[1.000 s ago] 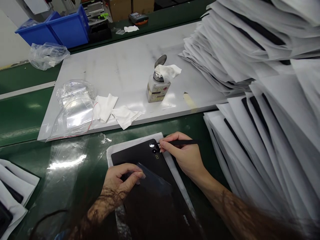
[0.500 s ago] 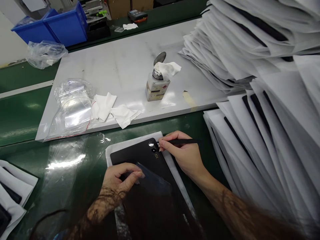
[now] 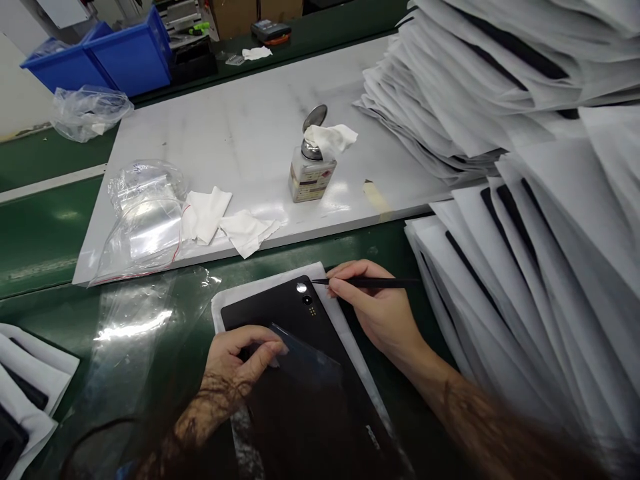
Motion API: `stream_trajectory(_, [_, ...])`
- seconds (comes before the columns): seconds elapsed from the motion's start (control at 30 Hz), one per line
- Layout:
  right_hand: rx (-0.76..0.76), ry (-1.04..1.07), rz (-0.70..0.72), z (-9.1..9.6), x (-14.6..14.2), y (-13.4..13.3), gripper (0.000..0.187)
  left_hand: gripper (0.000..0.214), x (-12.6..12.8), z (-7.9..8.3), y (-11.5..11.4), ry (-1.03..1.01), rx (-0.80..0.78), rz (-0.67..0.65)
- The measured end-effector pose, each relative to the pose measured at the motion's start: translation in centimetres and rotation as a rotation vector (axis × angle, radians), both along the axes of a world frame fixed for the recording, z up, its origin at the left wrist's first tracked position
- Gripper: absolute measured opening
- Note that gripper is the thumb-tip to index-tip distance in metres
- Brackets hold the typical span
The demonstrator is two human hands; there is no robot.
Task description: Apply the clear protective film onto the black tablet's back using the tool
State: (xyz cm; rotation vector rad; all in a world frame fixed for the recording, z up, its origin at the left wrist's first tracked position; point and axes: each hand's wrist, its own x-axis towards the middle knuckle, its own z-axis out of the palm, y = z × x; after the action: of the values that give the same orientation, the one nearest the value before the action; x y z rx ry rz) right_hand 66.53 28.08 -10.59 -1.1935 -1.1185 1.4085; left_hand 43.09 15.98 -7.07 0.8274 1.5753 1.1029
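A black tablet (image 3: 270,301) lies back side up on a white sleeve (image 3: 295,271), with its camera lens and flash near the far right corner. Pinched between thumb and fingers of my left hand (image 3: 245,357) is the edge of a clear plastic film (image 3: 305,353), lifted off the tablet's back. My right hand (image 3: 373,300) grips black tweezers (image 3: 385,283) like a pen. Their tip is beside the camera at the tablet's corner; whether it touches cannot be made out. Hair partly covers my left wrist.
White sleeves holding dark devices (image 3: 500,267) are piled on the right, more (image 3: 30,373) at the left edge. On the grey board (image 3: 250,133) stand a dispenser bottle (image 3: 313,177), wipes (image 3: 205,213) and a plastic bag (image 3: 150,220). Blue bins (image 3: 130,57) stand at the back.
My right hand with the tweezers has moved slightly right, drawing the tip back from the camera to the tablet's edge. My left hand stays on the film.
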Motion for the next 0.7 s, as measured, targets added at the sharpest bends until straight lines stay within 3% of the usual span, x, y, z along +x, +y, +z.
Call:
stream_trajectory(0.17, [0.013, 0.103, 0.371, 1.7, 2.5, -0.5, 0.046, 0.015, 0.0, 0.1, 0.1, -0.019, -0.011, 0.027])
stream_trajectory(0.23, [0.050, 0.100, 0.452, 2.1, 2.7, -0.5, 0.045, 0.015, 0.0, 0.2, 0.1, -0.029, -0.013, 0.037])
stream_trajectory(0.37, [0.059, 0.124, 0.488, 2.0, 2.1, -0.5, 0.045, 0.012, 0.0, 0.5, 0.0, -0.030, -0.019, 0.045])
stream_trajectory(0.7, [-0.204, 0.313, 0.496, 1.7, 1.6, -1.1, 0.041, 0.010, 0.2, 0.7, 0.1, -0.018, -0.035, 0.063])
